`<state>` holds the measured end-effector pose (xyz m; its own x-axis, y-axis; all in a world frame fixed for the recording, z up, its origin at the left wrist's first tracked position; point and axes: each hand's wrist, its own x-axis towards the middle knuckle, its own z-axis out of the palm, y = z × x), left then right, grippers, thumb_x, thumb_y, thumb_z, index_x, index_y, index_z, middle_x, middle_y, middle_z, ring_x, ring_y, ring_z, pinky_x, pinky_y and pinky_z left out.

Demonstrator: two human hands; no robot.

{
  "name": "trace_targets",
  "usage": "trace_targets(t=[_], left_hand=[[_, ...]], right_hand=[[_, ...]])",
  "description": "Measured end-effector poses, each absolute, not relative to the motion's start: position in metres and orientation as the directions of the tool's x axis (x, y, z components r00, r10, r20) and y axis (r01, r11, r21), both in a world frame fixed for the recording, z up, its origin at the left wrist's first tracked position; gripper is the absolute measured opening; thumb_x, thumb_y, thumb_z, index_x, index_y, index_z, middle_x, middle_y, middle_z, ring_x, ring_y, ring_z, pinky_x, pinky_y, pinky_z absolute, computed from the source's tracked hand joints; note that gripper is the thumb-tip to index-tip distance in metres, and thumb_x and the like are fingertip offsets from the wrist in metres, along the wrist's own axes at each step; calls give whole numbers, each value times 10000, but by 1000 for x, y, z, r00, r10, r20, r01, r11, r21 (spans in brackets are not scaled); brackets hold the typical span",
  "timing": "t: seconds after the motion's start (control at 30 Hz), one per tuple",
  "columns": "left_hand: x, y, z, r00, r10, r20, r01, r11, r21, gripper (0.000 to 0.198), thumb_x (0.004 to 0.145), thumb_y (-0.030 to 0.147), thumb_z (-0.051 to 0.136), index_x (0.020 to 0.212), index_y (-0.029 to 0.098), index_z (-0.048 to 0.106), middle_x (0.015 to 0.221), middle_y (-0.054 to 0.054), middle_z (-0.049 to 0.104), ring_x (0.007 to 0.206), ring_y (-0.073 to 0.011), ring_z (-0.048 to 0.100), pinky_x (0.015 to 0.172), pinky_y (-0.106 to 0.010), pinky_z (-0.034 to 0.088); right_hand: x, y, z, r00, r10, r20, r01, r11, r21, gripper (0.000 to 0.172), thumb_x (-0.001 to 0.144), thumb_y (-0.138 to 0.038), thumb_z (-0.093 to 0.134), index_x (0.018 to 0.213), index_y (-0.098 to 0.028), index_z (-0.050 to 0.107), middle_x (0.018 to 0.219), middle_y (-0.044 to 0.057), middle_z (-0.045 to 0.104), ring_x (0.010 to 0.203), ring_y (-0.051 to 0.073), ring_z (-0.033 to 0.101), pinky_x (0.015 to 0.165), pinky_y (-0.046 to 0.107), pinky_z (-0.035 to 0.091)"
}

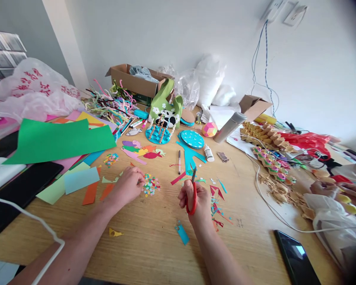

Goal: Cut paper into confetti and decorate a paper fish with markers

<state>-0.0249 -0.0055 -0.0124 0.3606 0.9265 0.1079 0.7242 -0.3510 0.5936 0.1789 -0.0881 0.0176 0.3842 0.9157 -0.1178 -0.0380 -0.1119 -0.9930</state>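
My right hand (197, 200) grips a pair of scissors (191, 204) with red handles, its dark blades pointing up and away from me. My left hand (132, 183) is closed at the left edge of a pile of small coloured paper dots (151, 185); whatever its fingertips pinch, if anything, is hidden. A blue paper strip (182, 232) with a cut end lies below my right hand. Red and blue paper scraps (216, 209) are scattered just right of that hand. Farther left sits a second dot pile (110, 159), near cut paper fish (142, 148).
Coloured paper sheets (62, 138) cover the left side. Behind are a panda bag (166, 113), blue discs (192, 139), a glue bottle (209, 153), a pen (179, 162) and a grey flask (230, 126). At right lie a phone (296, 257), a white cable (264, 198) and another person's hands (324, 189).
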Motion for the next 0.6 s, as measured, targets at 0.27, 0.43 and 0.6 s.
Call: trace_targets(t=[0.27, 0.43, 0.6], left_hand=[[-33, -7, -5, 317, 924, 211, 695, -378, 611, 222, 738, 113, 542, 637, 221, 707, 792, -64, 661, 853, -254, 562, 821, -401, 455], [-37, 1, -2, 164, 947, 277, 603, -318, 732, 241, 690, 115, 526, 741, 225, 734, 831, -78, 688, 885, -272, 579, 872, -439, 454], [-44, 12, -2, -74, 963, 260, 355, -218, 909, 312, 756, 264, 517, 985, 193, 717, 948, -78, 721, 875, -227, 651, 799, -378, 525]], right_hand=[[182, -87, 18, 470, 879, -73, -51, -56, -997, 503, 748, -613, 675, 580, -160, 537, 477, -1, 580, 328, 75, 476, 323, 175, 329], [182, -89, 19, 518, 854, 57, -2, 67, -998, 464, 794, -549, 661, 566, -160, 550, 489, 2, 582, 356, 84, 491, 347, 189, 363], [188, -86, 17, 433, 894, 116, 0, 129, -992, 461, 847, -560, 589, 622, -157, 589, 540, 18, 617, 399, 99, 533, 392, 204, 405]])
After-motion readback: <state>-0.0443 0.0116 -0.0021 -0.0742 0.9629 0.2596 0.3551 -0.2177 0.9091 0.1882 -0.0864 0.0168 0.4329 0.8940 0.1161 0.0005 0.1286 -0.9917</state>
